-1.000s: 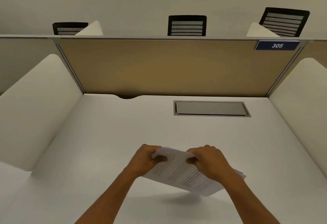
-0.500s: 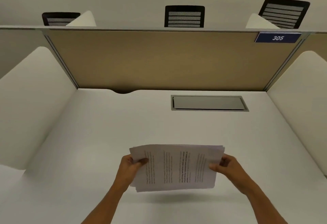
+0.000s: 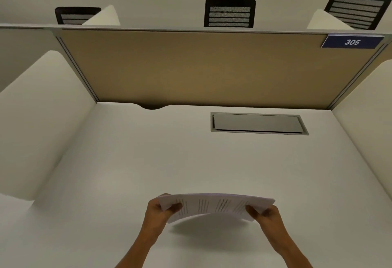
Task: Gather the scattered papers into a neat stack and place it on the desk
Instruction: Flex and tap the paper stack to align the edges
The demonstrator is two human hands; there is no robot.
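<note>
The paper stack [image 3: 214, 206] hangs bowed upward between both grips, long axis running left to right, just above the table [image 3: 191, 161]. Left hand [image 3: 158, 211] pinches one short end, right hand [image 3: 266, 212] the other; so it's straight down from here, I'd guess.

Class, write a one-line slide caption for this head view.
Both hands, left and right, hold a bowed paper stack above the white desk.

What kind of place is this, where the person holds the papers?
Probably a study carrel in a library or shared study room. A numbered sign reading 305, a tan divider panel enclosing the white desk, and more chairs beyond suggest rows of seats.
</note>
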